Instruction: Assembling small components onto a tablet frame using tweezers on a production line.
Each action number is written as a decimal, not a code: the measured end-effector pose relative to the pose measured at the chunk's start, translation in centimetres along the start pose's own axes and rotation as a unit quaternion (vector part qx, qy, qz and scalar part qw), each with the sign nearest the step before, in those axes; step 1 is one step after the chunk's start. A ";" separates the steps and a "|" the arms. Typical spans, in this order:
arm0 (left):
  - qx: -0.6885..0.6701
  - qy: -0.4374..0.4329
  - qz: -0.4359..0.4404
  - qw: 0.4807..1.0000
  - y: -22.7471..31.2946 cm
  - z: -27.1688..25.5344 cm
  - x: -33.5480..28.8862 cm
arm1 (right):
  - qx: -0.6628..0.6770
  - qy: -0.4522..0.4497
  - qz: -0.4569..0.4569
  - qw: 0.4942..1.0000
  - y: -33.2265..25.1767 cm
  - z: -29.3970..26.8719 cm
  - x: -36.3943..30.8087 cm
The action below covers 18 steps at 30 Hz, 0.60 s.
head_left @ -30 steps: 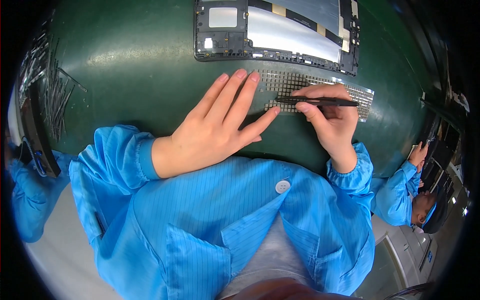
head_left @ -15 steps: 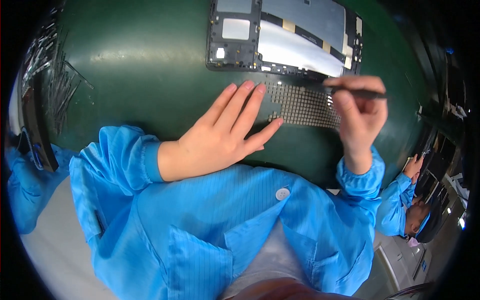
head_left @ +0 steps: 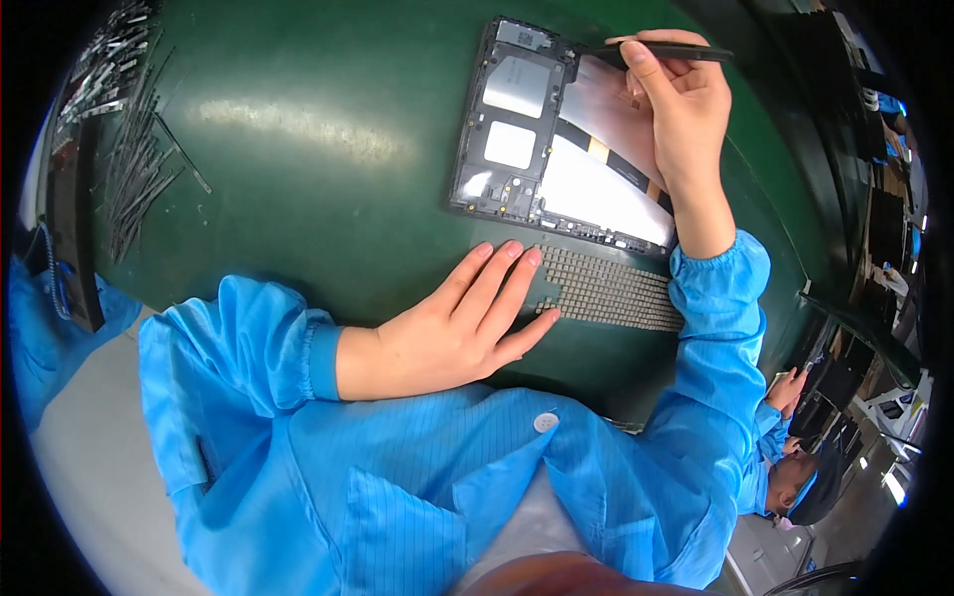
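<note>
My left hand (head_left: 437,343) lies flat with fingers stretched out, its fingertips at the left end of a sheet of small grey square pads (head_left: 611,288). Some squares are gone from that end. In my right hand (head_left: 686,114) is a pair of black tweezers (head_left: 696,52), pinched between thumb and fingers. Their tip points left, over the far edge of an opened tablet housing (head_left: 502,139) with a black frame and silvery panels. A dark ribbon with gold patches (head_left: 598,149) crosses the housing. Whether the tip holds a pad is too small to tell.
A pile of thin dark and silvery strips (head_left: 129,179) lies on the green table (head_left: 298,199) at the left. Another person in a blue sleeve (head_left: 760,437) sits at the right, hands near dark equipment. More blue cloth (head_left: 60,338) shows at the left edge.
My right hand with the tweezers has moved from above the pad sheet away to the housing's far edge. The view has shifted, showing more of the housing. My left hand stays by the sheet.
</note>
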<state>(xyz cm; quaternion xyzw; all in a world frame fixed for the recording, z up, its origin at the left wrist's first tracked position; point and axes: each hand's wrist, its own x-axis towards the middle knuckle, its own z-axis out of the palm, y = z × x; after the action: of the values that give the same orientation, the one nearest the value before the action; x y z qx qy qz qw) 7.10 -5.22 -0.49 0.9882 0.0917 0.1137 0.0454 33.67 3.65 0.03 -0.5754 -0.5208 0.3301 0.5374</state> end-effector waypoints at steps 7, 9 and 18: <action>0.013 0.004 0.007 1.000 -0.5 0.2 0.1 | -0.027 -0.001 -0.024 0.999 0.2 0.2 0.5; 0.011 0.009 0.006 1.000 -0.6 0.2 0.1 | -0.023 -0.003 -0.019 1.000 0.3 0.2 0.6; -0.019 0.013 0.009 1.000 -1.0 -1.0 1.1 | -0.044 0.014 -0.103 0.994 -0.9 0.0 -0.2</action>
<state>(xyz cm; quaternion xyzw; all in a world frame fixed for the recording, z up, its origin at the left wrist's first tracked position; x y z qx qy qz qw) 7.71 -4.00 0.58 0.9864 0.0811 0.1284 0.0623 33.43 3.35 0.82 -0.5458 -0.5840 0.2417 0.5501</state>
